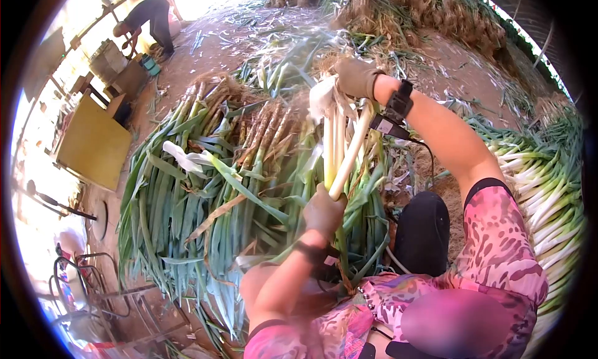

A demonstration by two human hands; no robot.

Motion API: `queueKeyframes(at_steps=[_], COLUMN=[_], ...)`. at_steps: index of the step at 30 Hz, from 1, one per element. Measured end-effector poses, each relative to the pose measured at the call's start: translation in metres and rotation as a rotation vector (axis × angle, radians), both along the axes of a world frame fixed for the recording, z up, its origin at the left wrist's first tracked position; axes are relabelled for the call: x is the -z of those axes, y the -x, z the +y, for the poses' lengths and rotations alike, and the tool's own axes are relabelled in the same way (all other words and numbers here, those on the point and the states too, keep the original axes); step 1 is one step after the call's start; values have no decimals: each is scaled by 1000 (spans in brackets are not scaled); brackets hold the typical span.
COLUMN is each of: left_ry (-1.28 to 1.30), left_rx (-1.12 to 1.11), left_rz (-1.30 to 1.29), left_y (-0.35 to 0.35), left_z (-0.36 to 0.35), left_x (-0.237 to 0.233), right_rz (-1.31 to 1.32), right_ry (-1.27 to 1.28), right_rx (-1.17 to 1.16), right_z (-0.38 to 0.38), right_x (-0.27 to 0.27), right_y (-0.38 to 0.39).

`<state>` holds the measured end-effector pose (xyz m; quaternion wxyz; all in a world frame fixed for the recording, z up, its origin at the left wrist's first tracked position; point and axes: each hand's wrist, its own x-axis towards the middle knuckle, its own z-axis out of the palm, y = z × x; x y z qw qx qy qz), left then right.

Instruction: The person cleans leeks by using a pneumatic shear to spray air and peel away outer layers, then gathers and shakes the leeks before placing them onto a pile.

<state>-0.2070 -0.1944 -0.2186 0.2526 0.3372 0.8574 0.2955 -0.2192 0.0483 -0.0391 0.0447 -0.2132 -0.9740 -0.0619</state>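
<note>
My left hand (pixel 324 210), in a brownish glove, is wrapped round the green shafts of several leeks (pixel 339 150), which stand nearly upright with their white ends up. At the top, my right hand (pixel 358 78), gloved too, has its fingers closed at the root end. Pale papery leek skin (pixel 346 107) hangs just below those fingers; a blurred white piece (pixel 322 97) sits beside them. Under and left of my hands lies a wide pile of untrimmed leeks (pixel 193 197), with brown roots at the far end and green leaves toward me.
Leeks with bare white shafts (pixel 542 197) lie in a row at right. More rooted leeks (pixel 430 16) are heaped behind. Leaf scraps litter the dirt floor (pixel 218 35). A person (pixel 149 22) bends over at far left, near a yellow panel (pixel 93 144) and a metal frame (pixel 93 278).
</note>
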Motion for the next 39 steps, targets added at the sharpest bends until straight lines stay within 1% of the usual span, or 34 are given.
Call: queueKeyframes(at_steps=[1,3,5,7,8,10,11,13,15,16,17,19,20,22,24,25,26,27,28,30,31,32,33,34,35,36,37,38,39], left_ry=[9,5,3,0,0,-1,-25,-70,-81,-87,-103,-140,-206,-408,-564,-639,-714,-761,-800,-857,-881,-905,-992,-1077,-1134,-1182,-1032,-855,-910], left_rx=[6,6,7,6,3,0,1,3,16,21,15,7,13,-28,-30,-80,-133,-175,-215,-241,-305,-364,-390,-414,-287,-156,-195,-232,-397], left_rz=[-7,-1,-3,-16,-18,-22,-26,-32,-90,-118,-143,-192,-188,-345,-445,-463,-474,-406,-336,-288,-289,-286,-289,-291,-119,54,456,846,637], left_y=[-1,-4,-2,3,4,6,6,8,12,13,13,14,26,48,72,84,98,113,128,168,172,175,194,220,252,276,273,267,240], left_z=[-2,-2,-3,-4,-4,-4,-5,-7,-8,-10,-13,-19,-17,-17,-28,-33,-36,-39,-44,-57,-68,-76,-81,-88,-100,-112,-123,-135,-134], left_x=[-3,2,1,-4,-2,4,4,6,3,1,-2,-10,7,25,-9,-14,-18,-25,-32,-56,-89,-125,-144,-163,-185,-207,-237,-271,-312], right_rz=[-108,-191,-250,-78,-72,-23,17,119,243,400,384,338,366,418,308,248,187,73,-76,-429,-348,-182,-10,-107,-423,-199,-879,-1302,-1217], right_ry=[63,128,129,336,277,245,274,237,103,22,-232,-726,-758,-817,-794,-782,-817,-873,-966,-1312,-938,-545,-251,195,96,495,375,200,331], right_rx=[-49,-170,-285,-177,-196,-194,-173,-110,-22,-57,18,239,294,396,508,561,589,572,513,268,373,492,623,900,748,1052,699,145,396], right_z=[14,41,56,54,54,48,46,42,46,87,102,130,146,173,161,154,159,172,187,223,211,197,181,108,101,48,70,83,67], right_x=[1,6,13,15,16,14,13,8,-6,-15,-39,-86,-102,-127,-131,-134,-124,-93,-51,65,129,190,246,228,273,256,305,343,307], right_y=[10,22,30,31,28,23,22,20,19,19,3,-30,-69,-145,-195,-220,-254,-301,-352,-474,-526,-574,-618,-602,-647,-628,-664,-689,-636])
